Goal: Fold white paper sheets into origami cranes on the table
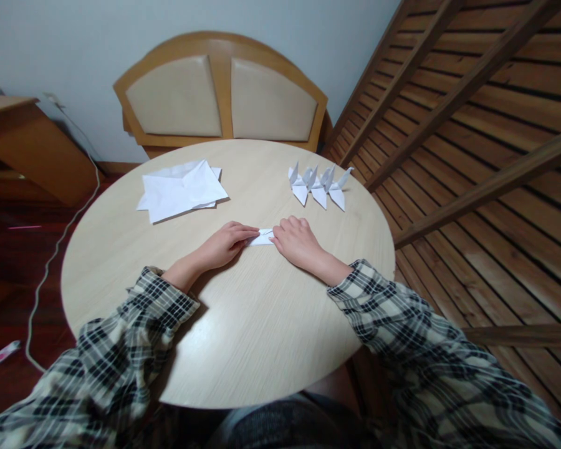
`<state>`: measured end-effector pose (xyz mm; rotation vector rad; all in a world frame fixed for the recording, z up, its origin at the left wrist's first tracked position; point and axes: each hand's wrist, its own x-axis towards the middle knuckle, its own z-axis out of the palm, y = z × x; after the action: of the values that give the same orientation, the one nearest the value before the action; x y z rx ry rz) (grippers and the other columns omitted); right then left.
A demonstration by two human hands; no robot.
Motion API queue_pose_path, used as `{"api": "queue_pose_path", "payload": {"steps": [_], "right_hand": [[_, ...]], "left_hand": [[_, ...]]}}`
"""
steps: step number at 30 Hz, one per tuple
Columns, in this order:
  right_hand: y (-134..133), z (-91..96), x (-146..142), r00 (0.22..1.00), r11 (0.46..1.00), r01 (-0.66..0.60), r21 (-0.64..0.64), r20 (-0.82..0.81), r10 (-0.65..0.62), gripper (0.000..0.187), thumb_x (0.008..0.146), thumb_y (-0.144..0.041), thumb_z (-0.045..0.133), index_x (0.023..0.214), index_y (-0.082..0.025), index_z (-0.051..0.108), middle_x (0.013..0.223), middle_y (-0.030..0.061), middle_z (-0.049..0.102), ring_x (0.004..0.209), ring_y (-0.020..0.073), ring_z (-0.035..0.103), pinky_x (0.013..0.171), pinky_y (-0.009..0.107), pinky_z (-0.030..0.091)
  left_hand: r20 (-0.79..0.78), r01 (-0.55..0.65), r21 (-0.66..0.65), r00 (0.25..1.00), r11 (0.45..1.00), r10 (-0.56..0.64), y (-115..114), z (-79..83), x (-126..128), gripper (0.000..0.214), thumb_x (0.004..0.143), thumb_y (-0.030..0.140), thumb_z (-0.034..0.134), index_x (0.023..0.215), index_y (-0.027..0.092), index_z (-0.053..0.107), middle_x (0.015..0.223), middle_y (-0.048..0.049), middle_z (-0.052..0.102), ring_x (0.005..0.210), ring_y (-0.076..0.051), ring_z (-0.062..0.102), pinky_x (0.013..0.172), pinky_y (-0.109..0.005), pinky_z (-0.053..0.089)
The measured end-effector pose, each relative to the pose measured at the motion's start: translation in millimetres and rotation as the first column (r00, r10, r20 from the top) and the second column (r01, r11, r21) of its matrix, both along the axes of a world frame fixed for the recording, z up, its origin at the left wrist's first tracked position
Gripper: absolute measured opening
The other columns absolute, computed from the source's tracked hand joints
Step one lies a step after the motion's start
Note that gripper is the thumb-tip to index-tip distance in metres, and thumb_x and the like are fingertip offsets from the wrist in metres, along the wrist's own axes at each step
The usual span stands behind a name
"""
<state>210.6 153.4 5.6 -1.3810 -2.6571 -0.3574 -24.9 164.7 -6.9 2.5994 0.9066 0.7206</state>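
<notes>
I have bare tabletop open from the near edge up to my left hand and right hand. Beyond them a lane runs to the far rim, between a paper stack far left and folded cranes far right. The chair back walls off the far side.

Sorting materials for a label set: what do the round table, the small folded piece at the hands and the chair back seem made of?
Table: pale wood or wood-look laminate, fine straight grain, slight sheen. Folded piece: thin white matte paper, sharp creases. Chair back: glossy wood frame, beige panels that look padded, perhaps leatherette.
</notes>
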Motion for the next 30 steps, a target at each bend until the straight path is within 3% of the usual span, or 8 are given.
{"api": "queue_pose_path", "payload": {"steps": [15, 30], "right_hand": [[2.5, -5.5, 0.8, 1.0, 1.0, 0.01, -0.016, -0.027, -0.011, 0.023, 0.102, -0.031, 0.045, 0.108, -0.014, 0.058, 0.104, 0.0129, 0.063, 0.098, 0.0285, 0.045, 0.077, 0.038, 0.025], [4.4, -2.4, 11.8, 0.99, 0.994, -0.059, -0.094, -0.129, 0.047, 0.027, 0.099, -0.013, 0.035, 0.112, -0.017, 0.058, 0.106, 0.0114, 0.063, 0.101, 0.0272, 0.048, 0.084, 0.039, 0.027]], "left_hand": [[0.022, 0.001, -0.009, 1.0, 1.0, -0.001, -3.4, 3.2, 0.9, 0.037, 0.094, 0.013, 0.046, 0.125, 0.022, 0.065, 0.121, -0.0094, 0.071, 0.109, -0.022, 0.064, 0.096, -0.046, 0.051], [0.029, -0.006, -0.007, 1.0, 1.0, 0.006, -4.7, 4.3, 1.2, 0.037, 0.094, 0.012, 0.046, 0.124, 0.022, 0.065, 0.121, -0.0088, 0.071, 0.11, -0.022, 0.064, 0.096, -0.043, 0.051]]}}
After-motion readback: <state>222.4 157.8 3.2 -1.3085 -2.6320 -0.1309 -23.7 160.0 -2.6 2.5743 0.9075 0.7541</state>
